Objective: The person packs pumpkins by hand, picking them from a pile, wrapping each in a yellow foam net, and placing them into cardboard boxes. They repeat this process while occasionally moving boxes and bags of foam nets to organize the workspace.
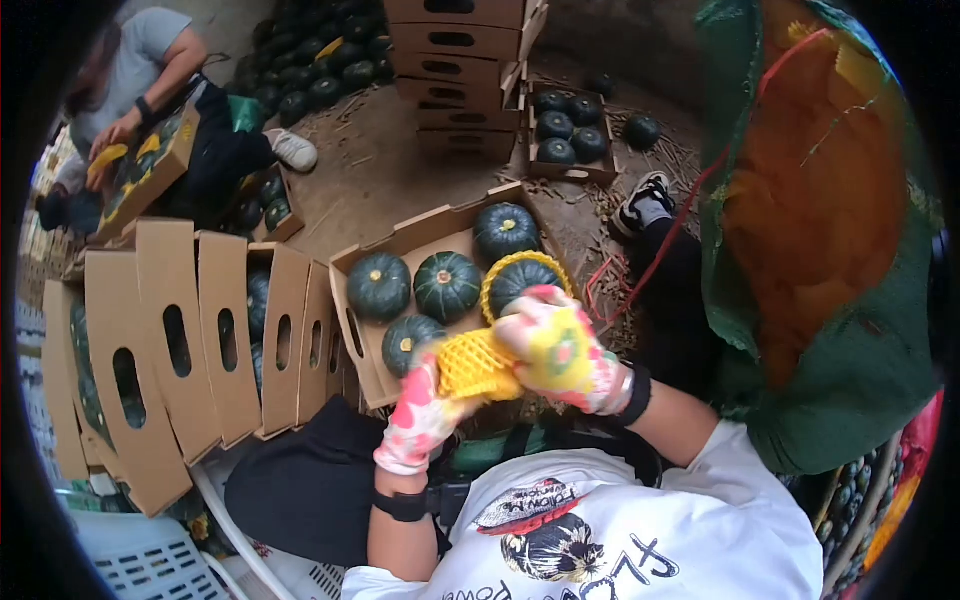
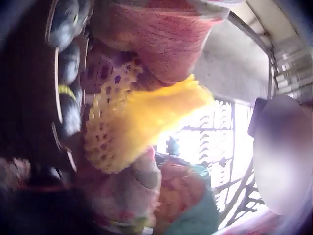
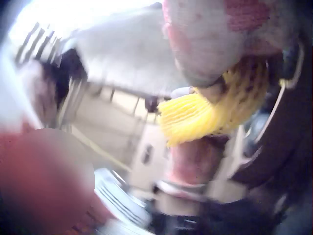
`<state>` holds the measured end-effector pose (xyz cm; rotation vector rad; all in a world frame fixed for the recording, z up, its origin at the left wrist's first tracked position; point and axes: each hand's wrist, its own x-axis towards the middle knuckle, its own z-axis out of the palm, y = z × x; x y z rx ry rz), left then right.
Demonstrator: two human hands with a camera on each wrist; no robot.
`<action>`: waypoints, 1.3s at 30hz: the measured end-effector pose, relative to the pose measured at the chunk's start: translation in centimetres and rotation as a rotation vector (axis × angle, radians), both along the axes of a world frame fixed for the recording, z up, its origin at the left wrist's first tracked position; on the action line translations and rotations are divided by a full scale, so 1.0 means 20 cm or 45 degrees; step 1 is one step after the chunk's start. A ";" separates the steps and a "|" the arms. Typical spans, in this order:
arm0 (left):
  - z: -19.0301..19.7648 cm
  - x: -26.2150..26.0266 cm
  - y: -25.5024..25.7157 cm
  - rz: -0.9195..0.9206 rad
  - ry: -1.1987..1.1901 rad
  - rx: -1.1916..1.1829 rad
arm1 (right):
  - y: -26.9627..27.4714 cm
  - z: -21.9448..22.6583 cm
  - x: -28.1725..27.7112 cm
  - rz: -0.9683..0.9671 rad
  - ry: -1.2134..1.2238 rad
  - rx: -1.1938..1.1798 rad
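Both hands wear pink-and-white patterned gloves and hold a yellow foam net sleeve (image 1: 475,366) over the near edge of an open cardboard box (image 1: 368,362). My left hand (image 1: 418,415) grips its left end. On the other end are the curled fingers of my right hand (image 1: 560,350). In the left wrist view the foam net (image 2: 115,132) stretches between both gloves; the right wrist view shows its ribbed, gathered end (image 3: 188,120). Several dark green pumpkins (image 1: 447,286) sit in the box. One pumpkin (image 1: 522,278), partly behind my right hand, has a yellow net ring around it.
Upright cardboard boxes (image 1: 165,300) line the left side. Behind stand stacked boxes (image 1: 455,70), a box of pumpkins (image 1: 570,172) and a pumpkin pile (image 1: 320,75). A large green sack (image 1: 830,400) stands at right. Another person (image 1: 150,70) handles a box at upper left.
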<state>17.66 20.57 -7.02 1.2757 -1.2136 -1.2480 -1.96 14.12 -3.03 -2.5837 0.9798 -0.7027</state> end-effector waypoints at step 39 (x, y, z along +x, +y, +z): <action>0.07 -0.05 0.01 0.142 0.686 -0.110 | 0.11 0.02 0.15 -0.201 -0.948 0.499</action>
